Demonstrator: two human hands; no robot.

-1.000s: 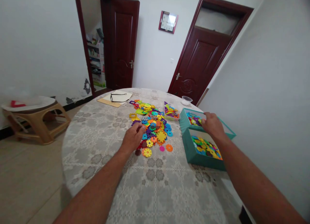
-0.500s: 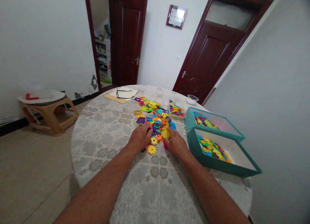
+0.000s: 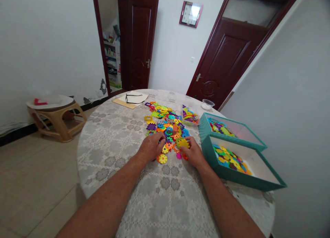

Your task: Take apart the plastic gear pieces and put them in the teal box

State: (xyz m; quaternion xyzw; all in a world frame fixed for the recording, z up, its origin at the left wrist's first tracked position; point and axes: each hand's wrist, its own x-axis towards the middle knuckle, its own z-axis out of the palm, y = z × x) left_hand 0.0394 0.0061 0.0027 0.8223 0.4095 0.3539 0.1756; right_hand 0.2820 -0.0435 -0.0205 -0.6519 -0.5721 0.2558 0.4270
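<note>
A spread-out pile of colourful plastic pieces (image 3: 170,117), many shaped like flowers or toothed squares, lies on the round table. My right hand (image 3: 194,153) pinches a yellow toothed plastic square (image 3: 183,143) between thumb and fingers at the pile's right side. At the near left edge of the pile rests my left hand (image 3: 152,147), its fingers curled inward; whatever they hold, if anything, is hidden. A yellow flower-shaped piece (image 3: 162,158) lies just right of that hand, and a pink piece (image 3: 178,156) sits near my right thumb.
Two teal boxes, a near one (image 3: 247,178) and a far one (image 3: 237,123), hold more pieces on the right. Behind the pile stands a clear tray (image 3: 190,123) of small pieces. Glasses (image 3: 134,99) lie on papers at the far left. A clear bowl (image 3: 208,103) is at the back.
My right hand has taken hold of the yellow toothed square and moved it slightly right, off the pile's middle. My left hand stays nearly in place. The view has shifted a little.
</note>
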